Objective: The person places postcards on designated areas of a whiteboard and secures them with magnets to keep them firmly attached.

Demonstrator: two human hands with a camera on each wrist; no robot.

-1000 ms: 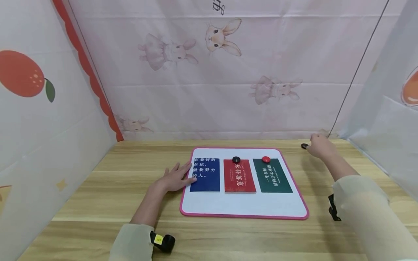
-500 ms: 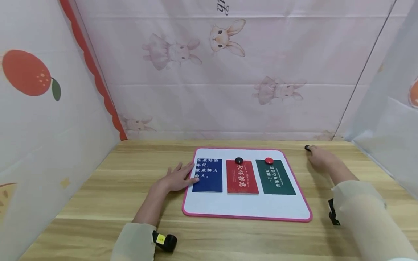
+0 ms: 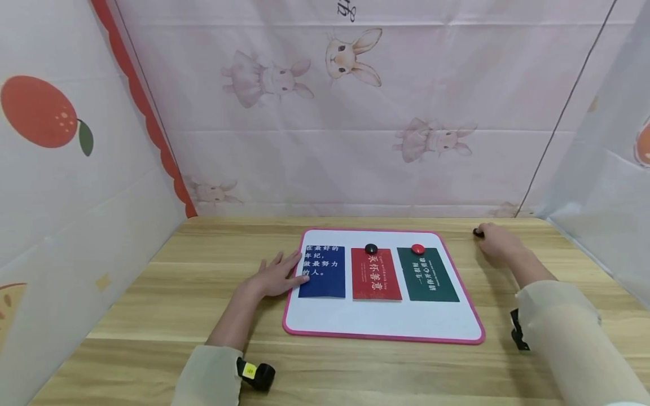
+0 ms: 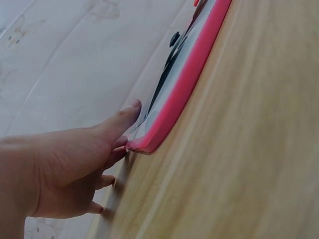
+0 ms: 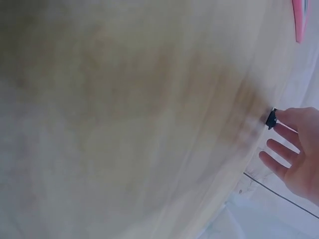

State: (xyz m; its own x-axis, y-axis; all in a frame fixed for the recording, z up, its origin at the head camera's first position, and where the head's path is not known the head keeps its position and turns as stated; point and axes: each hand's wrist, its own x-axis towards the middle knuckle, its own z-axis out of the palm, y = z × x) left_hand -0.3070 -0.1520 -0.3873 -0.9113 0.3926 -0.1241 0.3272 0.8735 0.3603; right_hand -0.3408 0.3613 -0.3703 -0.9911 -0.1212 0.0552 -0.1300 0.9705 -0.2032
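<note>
A whiteboard (image 3: 386, 322) with a pink rim lies flat on the table. On it are a blue card (image 3: 322, 285), a red card (image 3: 376, 279) and a green card (image 3: 429, 276). A black round magnet (image 3: 371, 248) sits at the top of the red card, and a red round magnet (image 3: 418, 249) at the top of the green one. My left hand (image 3: 274, 277) rests at the board's left edge, fingers spread and thumb over the blue card. My right hand (image 3: 499, 242) pinches another black magnet (image 5: 271, 119) between thumb and index finger, its other fingers loosely bent.
The wooden table (image 3: 147, 293) extends to a patterned cloth wall (image 3: 355, 175) at the back. Cloth walls also stand at the left and right. A wrist camera (image 3: 260, 376) is strapped to the left sleeve.
My right hand has come down around the black magnet and now pinches it, tipped up a little. My left hand stays on the board's edge. The head view has shifted slightly.
</note>
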